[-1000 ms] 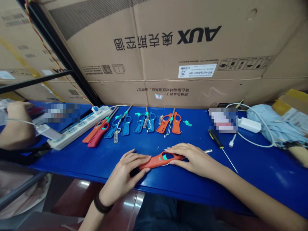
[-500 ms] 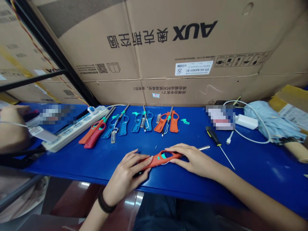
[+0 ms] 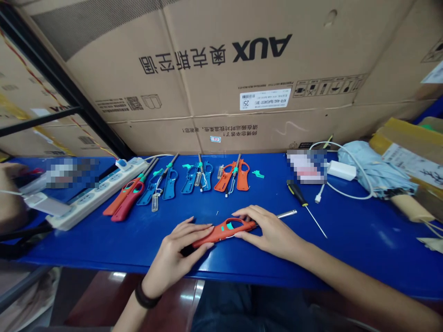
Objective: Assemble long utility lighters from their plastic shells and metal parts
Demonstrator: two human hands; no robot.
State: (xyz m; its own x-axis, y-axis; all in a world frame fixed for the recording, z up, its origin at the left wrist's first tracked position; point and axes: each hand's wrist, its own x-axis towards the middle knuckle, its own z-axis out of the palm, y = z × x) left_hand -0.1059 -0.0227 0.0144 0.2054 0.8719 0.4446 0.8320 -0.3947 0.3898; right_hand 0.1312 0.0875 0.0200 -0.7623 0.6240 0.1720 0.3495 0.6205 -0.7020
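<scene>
An orange gas lighter (image 3: 216, 234) with a green trigger and a metal tube lies near the table's front edge, between my hands. My left hand (image 3: 180, 242) grips its handle end, thumb in front and fingers over the top. Around the neck by the tube, my right hand (image 3: 268, 230) closes with thumb and fingers. A white wire shows along the lighter's near edge below the trigger. Behind it lie orange shell halves (image 3: 243, 175), blue shell halves (image 3: 170, 183) and a loose green trigger (image 3: 258, 174). A tiny pin (image 3: 217, 213) rests just beyond the lighter.
A screwdriver (image 3: 308, 207) lies to the right, near a white charger (image 3: 341, 170) and a folded umbrella (image 3: 377, 168). On the left are a red lighter (image 3: 127, 202) and a power strip (image 3: 100, 191). A large carton (image 3: 207, 101) stands behind. Another person's arm (image 3: 12, 200) is at far left.
The view has shifted slightly, so the objects sit a little further left. Both hands keep hold of the orange lighter, with little change in grip.
</scene>
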